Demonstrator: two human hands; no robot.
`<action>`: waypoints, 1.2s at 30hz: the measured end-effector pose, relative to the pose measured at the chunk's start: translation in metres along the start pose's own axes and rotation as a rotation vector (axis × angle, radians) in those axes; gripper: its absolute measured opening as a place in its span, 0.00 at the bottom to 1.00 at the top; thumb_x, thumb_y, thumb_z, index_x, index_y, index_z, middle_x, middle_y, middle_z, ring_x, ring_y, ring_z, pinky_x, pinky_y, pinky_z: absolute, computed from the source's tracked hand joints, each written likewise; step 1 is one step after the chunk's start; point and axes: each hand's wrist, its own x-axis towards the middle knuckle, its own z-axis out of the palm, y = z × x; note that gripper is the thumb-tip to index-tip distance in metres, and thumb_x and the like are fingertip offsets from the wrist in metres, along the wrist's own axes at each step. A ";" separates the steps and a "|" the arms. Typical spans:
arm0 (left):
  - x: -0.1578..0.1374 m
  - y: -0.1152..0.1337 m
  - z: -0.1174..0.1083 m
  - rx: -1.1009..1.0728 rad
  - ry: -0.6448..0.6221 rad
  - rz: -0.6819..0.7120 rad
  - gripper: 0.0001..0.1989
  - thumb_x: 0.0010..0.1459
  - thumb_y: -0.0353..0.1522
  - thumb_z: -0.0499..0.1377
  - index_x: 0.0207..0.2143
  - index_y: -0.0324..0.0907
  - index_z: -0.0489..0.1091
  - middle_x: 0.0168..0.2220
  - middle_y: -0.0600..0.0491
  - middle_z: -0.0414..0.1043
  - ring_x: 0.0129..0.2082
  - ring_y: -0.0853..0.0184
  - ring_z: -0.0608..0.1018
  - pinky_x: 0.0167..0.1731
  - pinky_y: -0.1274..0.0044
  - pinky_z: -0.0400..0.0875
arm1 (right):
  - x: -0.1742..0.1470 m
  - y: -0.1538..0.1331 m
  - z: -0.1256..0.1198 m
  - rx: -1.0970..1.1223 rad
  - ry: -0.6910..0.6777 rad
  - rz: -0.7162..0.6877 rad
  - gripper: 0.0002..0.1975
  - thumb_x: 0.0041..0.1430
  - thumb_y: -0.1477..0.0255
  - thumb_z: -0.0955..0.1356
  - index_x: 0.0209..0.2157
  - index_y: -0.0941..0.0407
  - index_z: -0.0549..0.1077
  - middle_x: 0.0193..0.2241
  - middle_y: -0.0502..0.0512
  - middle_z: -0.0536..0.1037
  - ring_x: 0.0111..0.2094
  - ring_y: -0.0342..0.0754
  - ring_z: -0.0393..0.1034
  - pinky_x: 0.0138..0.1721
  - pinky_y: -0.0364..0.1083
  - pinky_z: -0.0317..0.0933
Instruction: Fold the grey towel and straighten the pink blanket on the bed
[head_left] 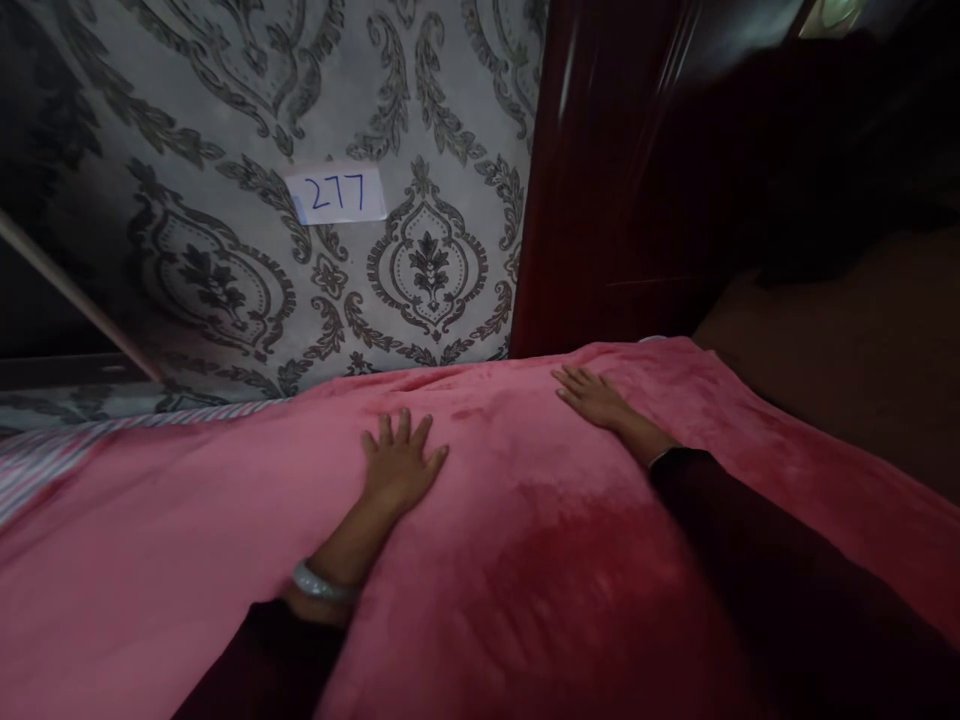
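Note:
A pink plush blanket (480,470) spreads across the bed, with a darker, ruffled patch in the middle near me. My left hand (399,462) lies flat on it, palm down and fingers spread; a silver bangle circles that wrist. Farther right and closer to the wall, my right hand (591,396) also rests flat on the blanket with its fingers stretched out. Neither hand holds anything. Small folds run along the blanket's far edge.
Behind the bed stands a wall with patterned wallpaper (427,260) and a paper label (337,195) reading 277. A dark red glossy wooden panel (600,200) rises at the right. Striped bedding (45,460) shows at the left. Brown floor (847,340) lies beyond the bed's right edge.

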 end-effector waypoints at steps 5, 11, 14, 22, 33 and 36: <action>0.004 -0.013 -0.006 0.013 0.018 -0.086 0.35 0.70 0.50 0.43 0.74 0.46 0.52 0.76 0.41 0.44 0.74 0.37 0.47 0.66 0.42 0.45 | -0.022 -0.016 -0.008 0.000 0.043 0.177 0.33 0.74 0.57 0.51 0.75 0.51 0.49 0.75 0.59 0.43 0.74 0.64 0.37 0.68 0.74 0.39; 0.007 -0.015 -0.008 0.005 0.061 -0.081 0.35 0.70 0.48 0.42 0.73 0.43 0.55 0.75 0.38 0.47 0.73 0.36 0.50 0.63 0.40 0.48 | -0.102 -0.018 0.013 0.007 0.011 -0.212 0.31 0.73 0.50 0.54 0.74 0.41 0.52 0.74 0.49 0.47 0.74 0.58 0.38 0.71 0.66 0.39; 0.006 -0.015 -0.007 0.005 0.097 -0.056 0.34 0.70 0.47 0.42 0.72 0.44 0.56 0.74 0.36 0.49 0.72 0.36 0.52 0.61 0.38 0.49 | -0.136 0.043 0.006 -0.051 0.053 0.148 0.29 0.74 0.56 0.56 0.73 0.42 0.56 0.74 0.48 0.50 0.74 0.54 0.39 0.72 0.61 0.40; 0.006 -0.013 -0.008 -0.009 0.140 -0.044 0.34 0.70 0.47 0.39 0.72 0.42 0.57 0.72 0.34 0.52 0.69 0.32 0.56 0.57 0.35 0.52 | -0.201 0.145 -0.019 -0.031 0.146 0.677 0.31 0.74 0.62 0.51 0.73 0.53 0.57 0.71 0.66 0.56 0.69 0.70 0.53 0.61 0.76 0.52; -0.010 -0.027 -0.024 -0.008 0.014 0.088 0.33 0.70 0.41 0.36 0.71 0.42 0.59 0.72 0.39 0.55 0.71 0.44 0.58 0.64 0.42 0.52 | -0.296 0.153 -0.003 0.026 0.193 0.769 0.32 0.72 0.58 0.53 0.71 0.54 0.60 0.70 0.66 0.58 0.70 0.64 0.51 0.66 0.70 0.48; -0.059 -0.023 -0.015 0.043 -0.015 0.261 0.33 0.70 0.40 0.36 0.72 0.40 0.58 0.75 0.44 0.49 0.74 0.49 0.52 0.67 0.47 0.51 | -0.312 0.161 -0.007 0.062 0.231 0.829 0.30 0.72 0.60 0.54 0.67 0.55 0.66 0.69 0.66 0.60 0.70 0.65 0.51 0.65 0.70 0.50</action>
